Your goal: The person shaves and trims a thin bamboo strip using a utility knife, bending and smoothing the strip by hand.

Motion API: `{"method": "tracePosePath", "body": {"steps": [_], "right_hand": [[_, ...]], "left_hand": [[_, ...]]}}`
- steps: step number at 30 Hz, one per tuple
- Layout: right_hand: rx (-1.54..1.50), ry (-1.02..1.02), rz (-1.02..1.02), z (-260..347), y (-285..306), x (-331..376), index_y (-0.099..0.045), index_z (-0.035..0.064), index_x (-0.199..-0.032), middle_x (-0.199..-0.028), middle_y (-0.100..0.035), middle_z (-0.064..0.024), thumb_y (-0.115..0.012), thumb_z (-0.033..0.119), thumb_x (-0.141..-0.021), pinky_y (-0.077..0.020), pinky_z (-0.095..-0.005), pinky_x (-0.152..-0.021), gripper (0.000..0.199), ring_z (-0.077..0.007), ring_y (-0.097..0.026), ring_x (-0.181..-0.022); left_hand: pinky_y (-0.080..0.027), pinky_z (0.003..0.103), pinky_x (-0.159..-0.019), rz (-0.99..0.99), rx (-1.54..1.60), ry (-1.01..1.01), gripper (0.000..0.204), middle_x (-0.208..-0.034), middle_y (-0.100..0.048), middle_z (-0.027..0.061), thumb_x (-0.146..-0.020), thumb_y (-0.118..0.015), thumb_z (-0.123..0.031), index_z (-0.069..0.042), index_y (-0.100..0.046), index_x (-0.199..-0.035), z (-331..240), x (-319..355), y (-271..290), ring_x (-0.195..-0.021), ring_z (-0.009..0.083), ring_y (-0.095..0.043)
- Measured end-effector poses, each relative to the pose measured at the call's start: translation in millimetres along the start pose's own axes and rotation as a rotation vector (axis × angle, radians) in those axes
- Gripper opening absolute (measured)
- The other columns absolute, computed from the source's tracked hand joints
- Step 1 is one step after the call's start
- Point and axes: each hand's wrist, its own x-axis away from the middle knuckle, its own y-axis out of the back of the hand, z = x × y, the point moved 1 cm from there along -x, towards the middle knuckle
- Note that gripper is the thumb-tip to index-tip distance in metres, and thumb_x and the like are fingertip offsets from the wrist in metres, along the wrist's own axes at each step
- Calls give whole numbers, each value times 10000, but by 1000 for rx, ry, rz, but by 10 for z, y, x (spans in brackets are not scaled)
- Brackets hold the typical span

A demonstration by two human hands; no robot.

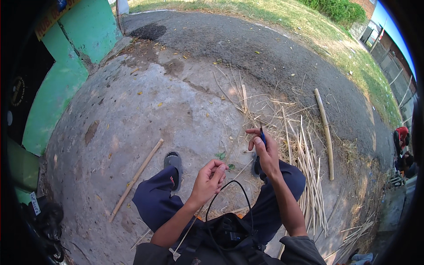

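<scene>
My right hand (266,154) is closed around a small knife with a blue handle (263,137). Its dark, narrow blade points away from me, and the forefinger stretches out to the left beside it. To the left and nearer to me, the fingers of my left hand (209,180) pinch a thin pale strip (190,229), which looks like split bamboo. One end of the strip slants down past my left forearm. How far it extends beyond the fingertips is hard to make out. The two hands are apart, above and between my knees.
Many split bamboo strips (310,181) lie beside my right leg, with shavings (276,110) beyond them. A bamboo pole (324,132) lies farther right, and a thinner stick (137,179) at left. A black cable (244,191) loops before my lap. A green wall (57,97) stands left.
</scene>
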Motion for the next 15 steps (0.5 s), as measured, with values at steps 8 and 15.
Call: {"method": "tracePosePath", "body": {"steps": [8,15], "right_hand": [[588,307,253,-102,-350,224,-653,63,-1143,-823,-707,-179,-646,376,-1057,-518,-484,-650,325,-400,-713,-746],[640,395,306,-70,-344,241,-650,80,-1082,-821,-697,-128,-670,396,-1044,-507,-470,-585,319,-375,-710,-720]], "left_hand": [[-267,219,-474,-16,77,-53,150,-788,-460,-40,-1155,-546,-211,-64,-570,-1150,44,-37,47,-562,21,-327],[-235,222,-475,5,142,-50,155,-782,-434,-44,-1165,-525,-235,-80,-538,-1170,-23,-23,50,-568,22,-303]]}}
